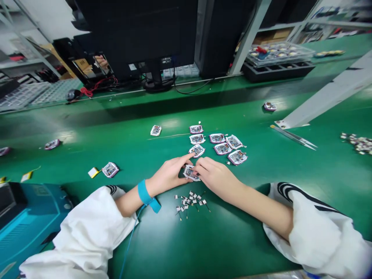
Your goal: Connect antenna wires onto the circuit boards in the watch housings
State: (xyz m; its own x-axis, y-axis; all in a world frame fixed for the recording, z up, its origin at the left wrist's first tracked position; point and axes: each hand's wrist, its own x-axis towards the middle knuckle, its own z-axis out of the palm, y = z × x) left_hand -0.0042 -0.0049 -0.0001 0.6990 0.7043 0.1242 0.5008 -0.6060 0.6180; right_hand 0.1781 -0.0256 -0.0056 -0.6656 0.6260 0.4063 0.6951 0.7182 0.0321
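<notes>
My left hand [170, 174], with a blue wrist strap [144, 192], grips a small white housing with a circuit board inside [190, 173] between thumb and fingers. The fingers of my right hand [213, 175] are pinched together over the right side of that board; whatever is between them is hidden. Just beyond my hands sit several similar circuit-board housings [222, 148], some with pinkish rims. On the near side lies a loose pile of small metallic pieces with short dark leads [190, 200].
Tweezers [293, 136] lie at right, by a white metal post [325, 91]. Farther right is a heap of small parts [359, 143]. A teal machine [31, 221] stands at left, near a yellow battery [93, 172] and another housing. A monitor [139, 35] stands behind.
</notes>
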